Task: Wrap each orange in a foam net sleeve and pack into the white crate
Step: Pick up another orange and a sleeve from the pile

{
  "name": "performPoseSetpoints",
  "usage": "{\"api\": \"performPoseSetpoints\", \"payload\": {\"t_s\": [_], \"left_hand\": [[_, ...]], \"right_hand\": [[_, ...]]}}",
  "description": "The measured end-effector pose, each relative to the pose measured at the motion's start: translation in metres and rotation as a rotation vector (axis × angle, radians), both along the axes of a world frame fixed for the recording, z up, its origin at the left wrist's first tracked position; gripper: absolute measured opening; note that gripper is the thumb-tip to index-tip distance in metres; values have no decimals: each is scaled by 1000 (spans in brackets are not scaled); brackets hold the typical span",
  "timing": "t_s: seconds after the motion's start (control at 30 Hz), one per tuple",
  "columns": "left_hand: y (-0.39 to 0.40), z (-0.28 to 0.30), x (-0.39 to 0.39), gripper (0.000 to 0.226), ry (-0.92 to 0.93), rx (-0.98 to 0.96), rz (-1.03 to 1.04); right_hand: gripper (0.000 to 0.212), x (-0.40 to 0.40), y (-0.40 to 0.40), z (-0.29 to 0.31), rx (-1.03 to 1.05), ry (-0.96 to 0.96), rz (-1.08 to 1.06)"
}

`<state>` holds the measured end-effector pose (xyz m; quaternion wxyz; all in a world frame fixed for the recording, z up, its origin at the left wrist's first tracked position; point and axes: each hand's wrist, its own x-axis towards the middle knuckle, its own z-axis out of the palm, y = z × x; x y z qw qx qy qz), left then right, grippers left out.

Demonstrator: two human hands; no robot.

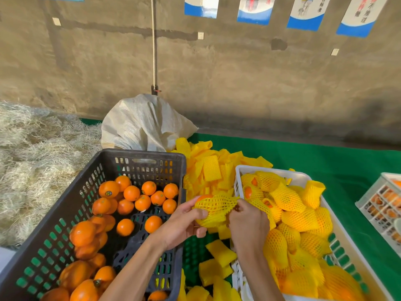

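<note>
Black crate (65,224), left: loose oranges (138,198); white crate (243,170), right: netted fruit; heap of flat yellow foam sleeves (208,168) between and behind them, white sack (141,124) beyond. Over the gap, left hand (184,224) grips an orange (204,197) half inside a foam net sleeve (214,208). Right hand (247,224) pinches the sleeve's free end beside the white crate's rim.

Chinese characters on the wall posters (360,16) — too blurred to read. Small stickers on some oranges (109,189) — likewise illegible.

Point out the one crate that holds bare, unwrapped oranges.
The dark crate on the left; its oranges lie bare, while the white crate holds netted ones.
</note>
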<state>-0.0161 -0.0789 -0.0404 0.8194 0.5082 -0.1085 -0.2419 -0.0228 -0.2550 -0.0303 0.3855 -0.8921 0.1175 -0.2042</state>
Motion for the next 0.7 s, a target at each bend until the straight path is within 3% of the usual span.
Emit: {"api": "performPoseSetpoints", "payload": {"t_s": [0.13, 0.23, 0.3, 0.4, 0.5, 0.6, 0.63, 0.7], "left_hand": [[0, 4, -1, 57, 20, 89, -32], [0, 5, -1, 59, 71, 63, -19], [0, 4, -1, 63, 64, 24, -6], [0, 3, -2, 63, 72, 14, 29], [1, 3, 0, 49, 122, -35, 77], [1, 0, 3, 61, 134, -150, 96], [0, -1, 4, 62, 150, -185, 118], [-3, -3, 4, 58, 159, -190, 165]], "right_hand": [[24, 5, 4, -1, 337, 27, 13], [32, 3, 9, 0, 476, 28, 23], [33, 3, 13, 1, 373, 7, -2], [35, 6, 15, 4, 54, 51, -52], [23, 8, 14, 11, -8, 204, -11], [24, 10, 12, 17, -104, 261, 112], [16, 11, 11, 19, -99, 274, 168], [21, 9, 5, 22, -28, 289, 261]]}}
